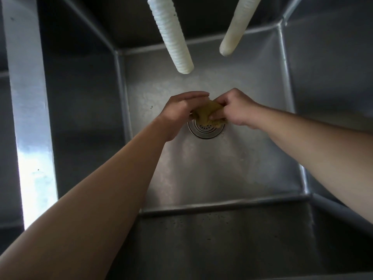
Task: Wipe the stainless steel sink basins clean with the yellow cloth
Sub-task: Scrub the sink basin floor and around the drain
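Observation:
I look down into a deep stainless steel sink basin. A bunched yellow cloth sits between both hands, just above the round drain strainer in the basin floor. My right hand pinches the cloth's right side with fingers and thumb closed on it. My left hand is at the cloth's left side, its fingers stretched over the top and the thumb hidden underneath. The cloth covers the upper part of the drain.
Two white ribbed hoses hang down from above over the back of the basin. A bright steel divider separates this basin from another on the left. The near wall is speckled with dark spots.

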